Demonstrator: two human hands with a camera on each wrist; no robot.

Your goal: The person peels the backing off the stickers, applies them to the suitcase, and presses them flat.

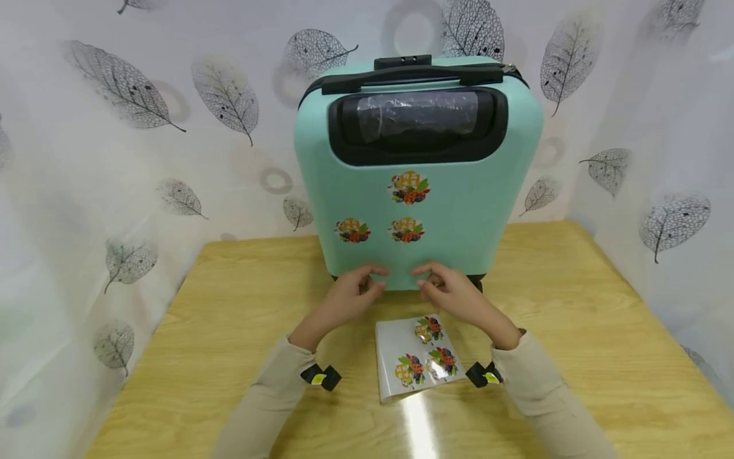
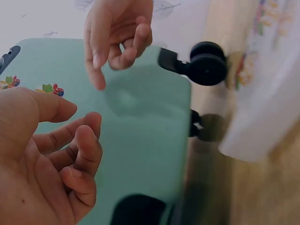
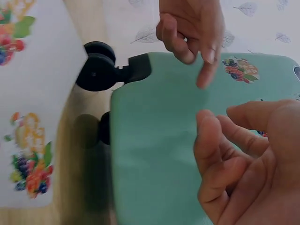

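A mint-green suitcase (image 1: pixel 459 210) stands upright on the table, with three round fruit stickers on its face. One sticker (image 1: pixel 410 188) sits above; a second sticker (image 1: pixel 352 231) and a third sticker (image 1: pixel 406 230) are side by side below. My left hand (image 1: pixel 348 296) hovers before the lower edge of the suitcase, fingers loosely bent and nothing between them. Across a small gap, my right hand (image 1: pixel 453 294) mirrors it, thumb and index finger apart, also holding nothing. Below both hands lies a white sticker sheet (image 1: pixel 392 341) bearing three more fruit stickers.
The wooden table (image 1: pixel 258 306) spreads to both sides of the suitcase. Behind it hangs a pale curtain (image 1: pixel 241 172) printed with leaves. Black wheels (image 2: pixel 207 63) stick out at the suitcase's bottom. Each wrist wears a small black device (image 1: pixel 321 377).
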